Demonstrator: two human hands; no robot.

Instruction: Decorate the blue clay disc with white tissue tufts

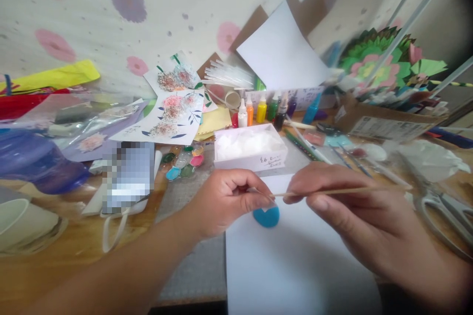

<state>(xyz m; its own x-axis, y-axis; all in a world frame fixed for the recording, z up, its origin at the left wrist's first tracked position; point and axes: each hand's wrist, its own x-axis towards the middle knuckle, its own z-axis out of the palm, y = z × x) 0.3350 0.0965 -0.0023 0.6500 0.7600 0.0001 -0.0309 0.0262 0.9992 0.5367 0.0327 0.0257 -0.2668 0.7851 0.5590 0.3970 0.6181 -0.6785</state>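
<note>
A thin wooden stick point(345, 191) runs level between my two hands. My left hand point(234, 199) is closed, its thumb and forefinger pinching the stick's left end. Further along, my right hand point(354, 211) grips it between thumb and fingers, and the stick's far end points right. Just below my left fingertips is a bright blue oval patch point(266, 216); whether it is paint on the paper or a separate piece, I cannot tell. Beneath both hands lies a white sheet of paper point(281, 266). A small whitish bit shows at my left fingertips, too small to name.
Beyond my hands stands a white box point(249, 160) filled with white material. Behind it are several paint bottles point(261, 109). A paint palette point(185, 162) and painted flower sheets point(172, 113) are to the left. Scissors point(439, 206) lie right, and a white cup point(25, 226) stands left.
</note>
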